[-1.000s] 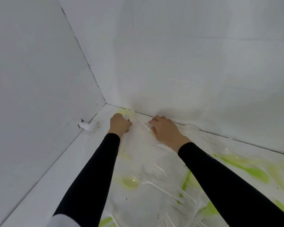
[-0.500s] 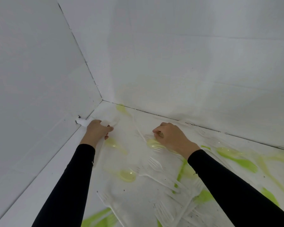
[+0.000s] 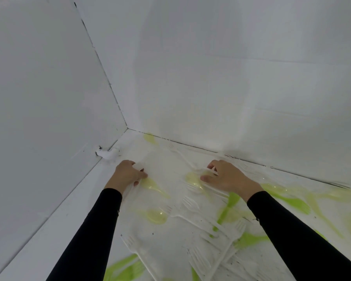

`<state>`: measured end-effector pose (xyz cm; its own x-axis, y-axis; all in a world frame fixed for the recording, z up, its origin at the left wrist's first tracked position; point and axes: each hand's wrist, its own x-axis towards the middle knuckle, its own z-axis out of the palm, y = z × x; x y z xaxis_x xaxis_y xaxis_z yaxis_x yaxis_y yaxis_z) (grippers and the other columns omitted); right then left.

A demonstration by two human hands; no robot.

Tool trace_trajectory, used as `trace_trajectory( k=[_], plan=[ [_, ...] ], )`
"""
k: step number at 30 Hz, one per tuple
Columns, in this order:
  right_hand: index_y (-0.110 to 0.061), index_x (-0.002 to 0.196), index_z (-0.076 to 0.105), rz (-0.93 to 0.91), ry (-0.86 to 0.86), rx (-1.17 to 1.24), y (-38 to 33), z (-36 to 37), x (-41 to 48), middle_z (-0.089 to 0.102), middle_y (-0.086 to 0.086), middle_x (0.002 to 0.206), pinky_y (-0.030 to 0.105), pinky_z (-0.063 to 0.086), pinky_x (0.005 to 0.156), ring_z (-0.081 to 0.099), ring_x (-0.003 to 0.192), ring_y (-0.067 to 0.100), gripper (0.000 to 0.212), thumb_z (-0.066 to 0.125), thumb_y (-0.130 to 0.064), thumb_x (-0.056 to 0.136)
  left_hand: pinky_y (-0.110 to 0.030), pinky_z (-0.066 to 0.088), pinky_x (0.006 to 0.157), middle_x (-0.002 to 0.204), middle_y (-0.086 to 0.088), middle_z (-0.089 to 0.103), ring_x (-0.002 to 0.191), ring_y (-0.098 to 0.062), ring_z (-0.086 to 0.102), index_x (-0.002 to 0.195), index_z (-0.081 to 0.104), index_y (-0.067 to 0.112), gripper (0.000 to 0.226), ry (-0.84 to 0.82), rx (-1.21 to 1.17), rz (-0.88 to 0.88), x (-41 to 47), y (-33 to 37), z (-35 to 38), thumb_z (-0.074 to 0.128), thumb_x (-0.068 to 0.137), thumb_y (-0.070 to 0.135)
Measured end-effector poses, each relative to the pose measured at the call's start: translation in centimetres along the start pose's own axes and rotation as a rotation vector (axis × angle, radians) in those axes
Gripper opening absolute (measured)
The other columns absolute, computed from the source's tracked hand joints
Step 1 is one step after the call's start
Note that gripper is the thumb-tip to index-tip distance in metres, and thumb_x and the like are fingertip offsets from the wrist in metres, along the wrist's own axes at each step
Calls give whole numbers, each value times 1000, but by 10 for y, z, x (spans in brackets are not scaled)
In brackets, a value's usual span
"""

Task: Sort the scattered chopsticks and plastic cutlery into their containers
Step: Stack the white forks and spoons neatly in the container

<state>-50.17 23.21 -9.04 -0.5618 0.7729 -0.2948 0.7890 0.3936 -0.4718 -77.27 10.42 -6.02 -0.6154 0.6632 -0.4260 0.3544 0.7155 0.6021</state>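
Plastic cutlery lies scattered over the white surface. There are white forks (image 3: pixel 190 202), pale yellow spoons (image 3: pixel 156 216) and green pieces (image 3: pixel 227 207). My left hand (image 3: pixel 127 174) is near the left wall, fingers curled round a white plastic piece (image 3: pixel 139 167), just above a yellow spoon (image 3: pixel 152 185). My right hand (image 3: pixel 225 177) sits over another yellow spoon (image 3: pixel 192 178). Its thumb and fingers pinch a thin white utensil (image 3: pixel 213 170), mostly hidden by the hand. No chopsticks or containers are in view.
White walls close in on the left and at the back and meet in a corner (image 3: pixel 127 128). A white lump (image 3: pixel 107 154) sticks out at the base of the left wall. More green and yellow cutlery (image 3: pixel 292 201) spreads to the right.
Both hands have drawn back from the far corner towards me. The left hand moved left along the wall with a white piece in it; the right now sits over the yellow spoon.
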Motion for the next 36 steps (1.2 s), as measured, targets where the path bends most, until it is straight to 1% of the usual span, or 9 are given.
trace_trajectory(
  k=[2, 5, 9, 18, 23, 26, 29, 32, 36],
  plan=[
    [-23, 126, 55, -13, 109, -98, -5, 1, 3, 52, 0, 125, 35, 40, 100, 46, 120, 22, 41, 54, -48, 94, -23, 40, 55, 62, -6, 56, 46, -17, 50, 68, 55, 9, 24, 19, -84, 19, -3, -1, -5, 76, 79, 10],
    [-17, 128, 58, -82, 257, -21, -24, 3, 13, 54, 4, 129, 35, 40, 100, 47, 122, 25, 33, 49, -33, 100, -27, 48, 60, 78, -8, 58, 57, -20, 56, 81, 62, 4, 19, 81, -245, 78, -12, -4, -16, 77, 82, 16],
    [-12, 133, 56, -157, 160, 40, -48, 19, 32, 55, 5, 133, 35, 40, 102, 47, 126, 24, 34, 48, -21, 101, -20, 51, 56, 88, -11, 73, 68, -12, 59, 88, 73, 2, 26, 71, -361, 164, -34, -8, -25, 79, 81, 26],
    [-9, 131, 58, -77, 378, 329, -61, 27, 19, 64, 9, 111, 23, 43, 88, 60, 103, 20, 41, 44, 4, 95, -23, 50, 60, 92, -10, 75, 75, -14, 62, 89, 74, 3, 28, -19, -502, 221, -73, -2, -1, 80, 80, 29],
    [-4, 122, 59, -17, 216, 1046, -74, 14, -52, 58, 9, 100, 34, 58, 84, 70, 87, 21, 25, 50, -1, 99, -25, 53, 61, 88, -10, 74, 73, -15, 64, 90, 71, 3, 28, 11, -650, 262, -108, 17, 21, 82, 78, 26],
    [-7, 127, 58, -82, 38, 1340, -82, 17, -117, 65, 10, 111, 34, 56, 90, 70, 99, 24, 29, 48, 0, 100, -29, 56, 63, 74, -5, 69, 64, -13, 63, 85, 68, 9, 24, 91, -705, 332, -144, 28, 39, 83, 77, 26],
    [-13, 123, 65, -203, 24, 1238, -79, 24, -164, 71, 10, 113, 33, 54, 95, 68, 107, 24, 29, 45, -6, 103, -26, 53, 56, 68, -4, 67, 61, -15, 64, 84, 67, 7, 22, 13, -750, 360, -179, 34, 58, 83, 77, 22],
    [-18, 113, 69, -165, 189, 1022, -68, 28, -201, 74, 6, 102, 36, 56, 91, 71, 97, 20, 23, 50, -13, 102, -36, 58, 59, 67, -7, 65, 61, -19, 62, 84, 65, 1, 27, -134, -746, 396, -210, 33, 77, 84, 77, 19],
    [-14, 101, 71, -82, 323, 910, -41, 24, -245, 73, 1, 90, 40, 56, 89, 72, 85, 14, 18, 53, -11, 100, -29, 56, 64, 74, -9, 69, 66, -20, 64, 88, 69, 1, 28, -231, -746, 465, -240, 34, 93, 84, 76, 21]
  ],
)
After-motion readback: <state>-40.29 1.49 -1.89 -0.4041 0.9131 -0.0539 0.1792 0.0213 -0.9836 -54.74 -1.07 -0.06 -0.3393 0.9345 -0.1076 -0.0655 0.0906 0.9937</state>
